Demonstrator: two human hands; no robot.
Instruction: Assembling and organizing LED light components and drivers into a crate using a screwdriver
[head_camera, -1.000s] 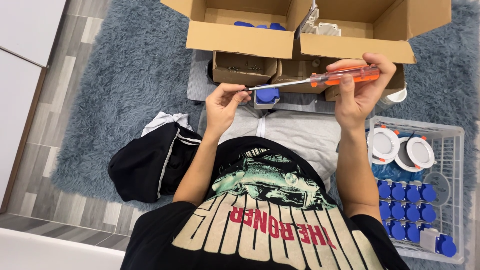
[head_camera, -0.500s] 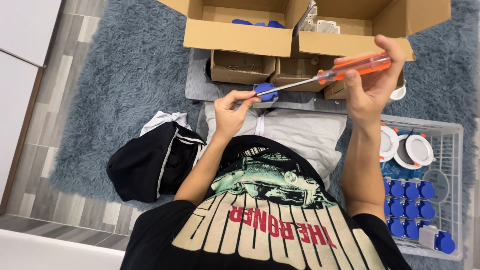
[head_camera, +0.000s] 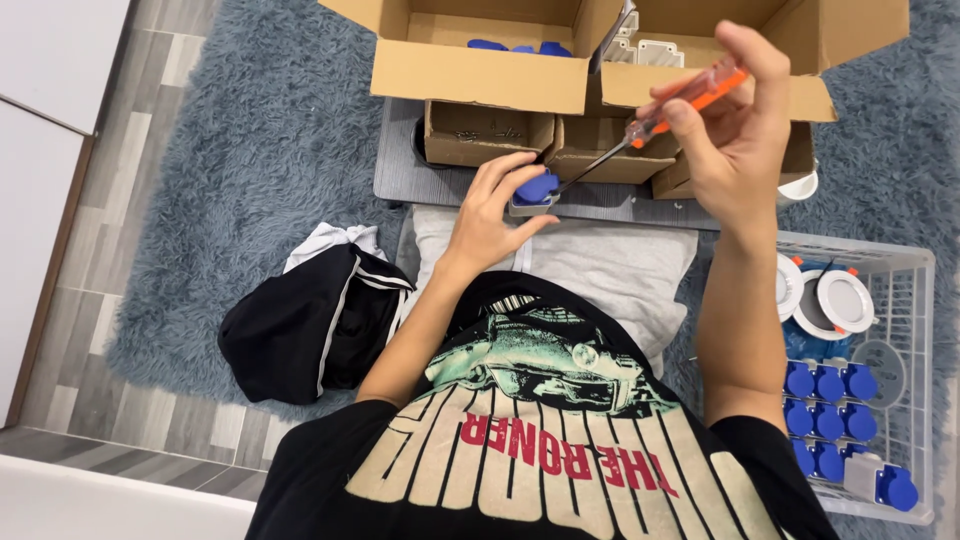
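We see the right hand (head_camera: 735, 140) with its grip clamped around the orange handle of a screwdriver (head_camera: 655, 115), fingers curled over the top and thumb beneath; the shaft slants down and to the left, its tip meeting the blue and grey socket part (head_camera: 535, 190). The left hand (head_camera: 490, 215) has its grip closed on that part, fingertips on its upper edge and thumb below, holding it just above the grey bench (head_camera: 400, 165). Just behind the hands stand small cardboard boxes (head_camera: 485, 135) and two larger open cartons (head_camera: 480, 60), leaving only a narrow strip of bench free. To the right, well apart from the hands, a white wire basket (head_camera: 900, 265) holds rows of blue caps (head_camera: 830, 385) and round white fittings (head_camera: 845, 300). To the left a black garment (head_camera: 300, 335) lies on the blue shaggy rug (head_camera: 250, 150), which stretches open toward the wooden floor
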